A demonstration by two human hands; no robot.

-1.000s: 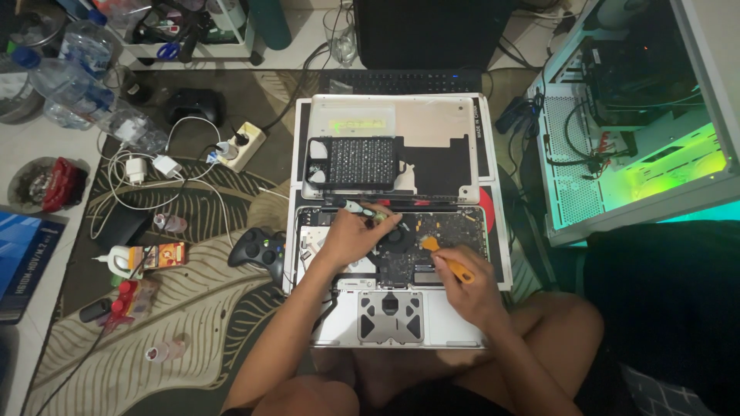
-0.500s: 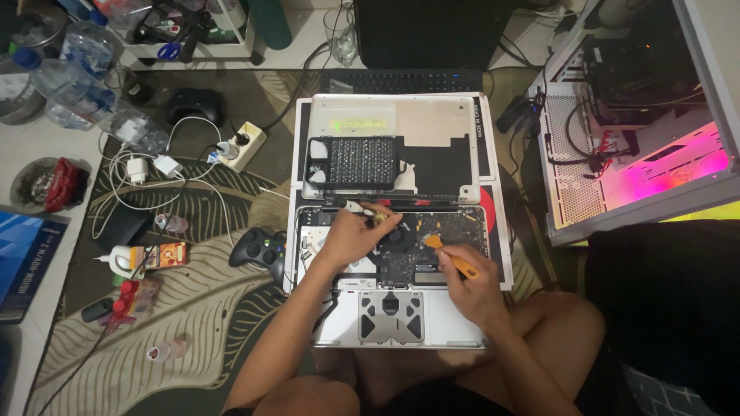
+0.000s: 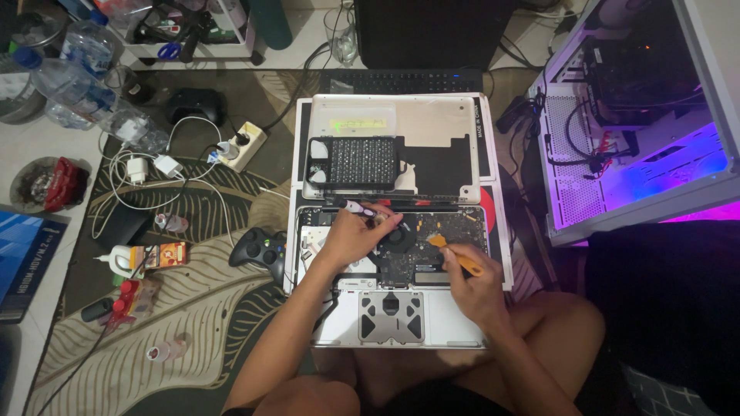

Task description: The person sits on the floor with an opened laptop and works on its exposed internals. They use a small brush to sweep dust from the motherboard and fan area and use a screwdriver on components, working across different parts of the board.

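An opened silver laptop [image 3: 401,308] lies flat on the patterned rug, bottom cover off, its dark circuit board and round black fan exposed. A slim screwdriver [image 3: 356,206] with a light handle lies nearly level over the board's upper left, near the hinge. An orange pry tool [image 3: 456,257] slants across the board's right side, tip pointing up-left.

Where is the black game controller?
In the head view, the black game controller lies on the patterned rug just left of the opened laptop, close to the person's left forearm and below the white power strip.
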